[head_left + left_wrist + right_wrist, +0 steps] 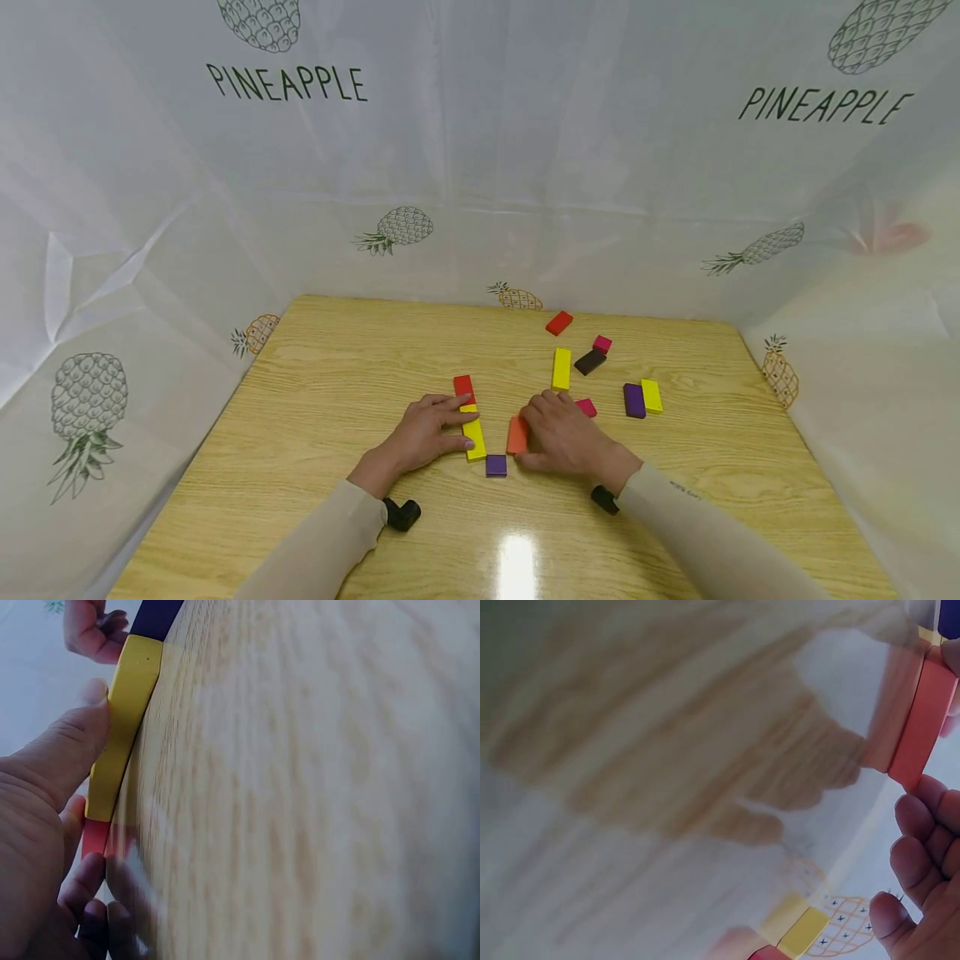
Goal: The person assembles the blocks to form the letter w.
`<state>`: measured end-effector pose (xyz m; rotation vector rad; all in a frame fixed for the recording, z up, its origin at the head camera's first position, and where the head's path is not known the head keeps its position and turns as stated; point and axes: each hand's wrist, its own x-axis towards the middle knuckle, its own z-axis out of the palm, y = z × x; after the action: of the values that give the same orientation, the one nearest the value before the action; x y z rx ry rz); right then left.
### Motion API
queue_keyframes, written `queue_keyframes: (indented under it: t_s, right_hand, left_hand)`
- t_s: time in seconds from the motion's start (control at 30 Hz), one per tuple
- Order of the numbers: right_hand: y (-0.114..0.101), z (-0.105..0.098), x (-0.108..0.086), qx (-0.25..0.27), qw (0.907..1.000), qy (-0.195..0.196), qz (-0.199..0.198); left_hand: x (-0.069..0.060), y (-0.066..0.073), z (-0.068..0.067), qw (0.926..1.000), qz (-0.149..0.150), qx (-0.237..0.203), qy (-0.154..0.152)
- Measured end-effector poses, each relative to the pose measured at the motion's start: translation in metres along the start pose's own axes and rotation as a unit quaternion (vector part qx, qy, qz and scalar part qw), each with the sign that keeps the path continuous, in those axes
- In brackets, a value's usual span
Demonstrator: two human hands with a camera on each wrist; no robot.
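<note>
In the head view a red block [463, 386] and a yellow block [474, 440] lie end to end in a line. At the yellow block's near end sits a purple block [496, 466]. My left hand [423, 433] rests along the left side of this line, its fingers extended over the red and yellow blocks. The left wrist view has its thumb touching the yellow block [127, 727]. Between thumb and fingers my right hand [566, 437] holds an orange block [516, 435], just right of the line and apart from the yellow block.
Beside the right hand lies a crimson block [587, 407]. Farther back are a yellow block [561, 369], a black block [590, 362], a small crimson block [602, 343] and a red block [558, 323]. A purple [634, 401] and a yellow block [652, 396] lie right. Pineapple-print sheeting [480, 167] surrounds the table.
</note>
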<state>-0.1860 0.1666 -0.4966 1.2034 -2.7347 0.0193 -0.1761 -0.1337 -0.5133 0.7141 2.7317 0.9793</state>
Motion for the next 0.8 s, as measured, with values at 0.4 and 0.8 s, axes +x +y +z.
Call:
queue_keyframes:
  t_s: [0.4, 0.8]
  right_hand:
    - [-0.0053, -0.0013, 0.0004, -0.009, 0.9998, 0.009, -0.012]
    - [-0.0046, 0.0005, 0.0001, -0.011, 0.9999, -0.004, -0.004]
  left_hand:
    - [-0.0012, 0.0016, -0.0015, 1.0, 0.007, -0.002, 0.003]
    - [-0.0002, -0.0002, -0.0002, 1.0, 0.001, -0.002, 0.001]
